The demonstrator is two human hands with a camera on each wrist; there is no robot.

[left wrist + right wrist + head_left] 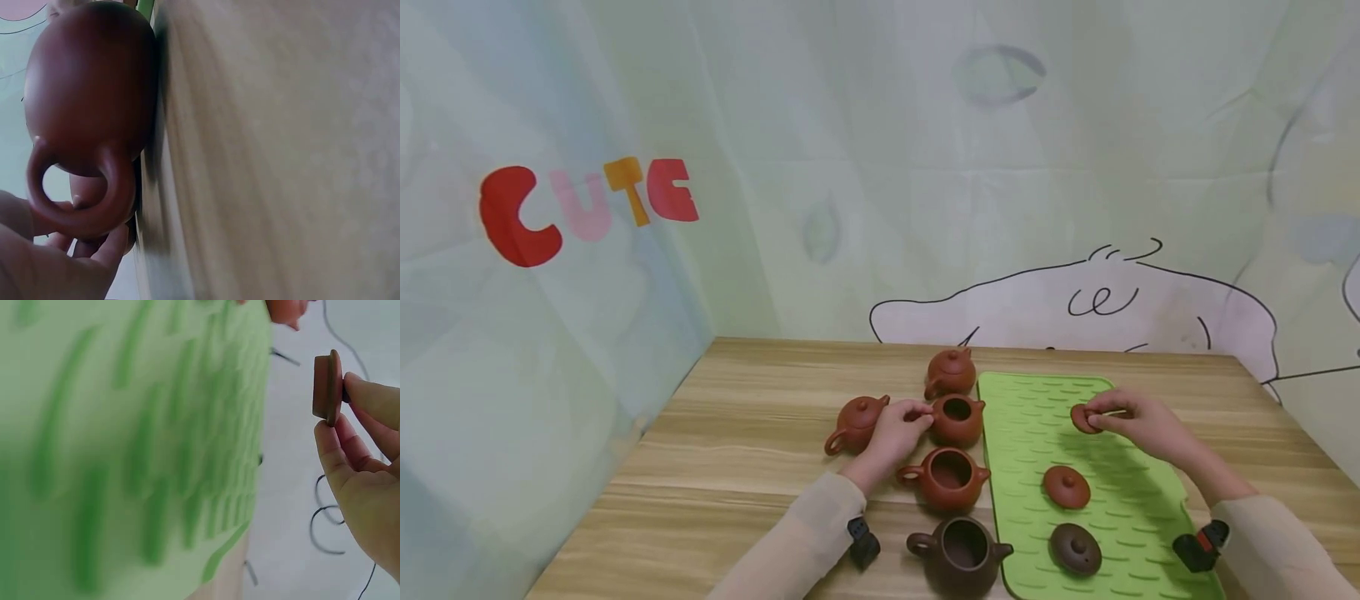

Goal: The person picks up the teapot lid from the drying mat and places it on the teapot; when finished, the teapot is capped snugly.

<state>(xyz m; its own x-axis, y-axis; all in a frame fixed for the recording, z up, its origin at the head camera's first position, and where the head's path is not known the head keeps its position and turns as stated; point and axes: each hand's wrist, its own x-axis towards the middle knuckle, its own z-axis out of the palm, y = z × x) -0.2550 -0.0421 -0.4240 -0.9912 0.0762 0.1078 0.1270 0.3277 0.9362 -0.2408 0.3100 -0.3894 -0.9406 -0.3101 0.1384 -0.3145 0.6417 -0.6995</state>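
Note:
With my right hand I pinch a small reddish-brown teapot lid by its knob, above the green mat. The right wrist view has this lid edge-on, raised over the ridged surface. My left hand holds the handle side of an open reddish-brown teapot, whose handle is hidden by the fingers. A second open reddish teapot stands just nearer; its body and loop handle fill the left wrist view in front of my fingers. Nearest me is an open dark brown teapot.
On the green mat lie a reddish lid and a dark brown lid. One lidded teapot stands at the back, another lidded teapot left of my left hand. The wooden table meets a printed curtain behind.

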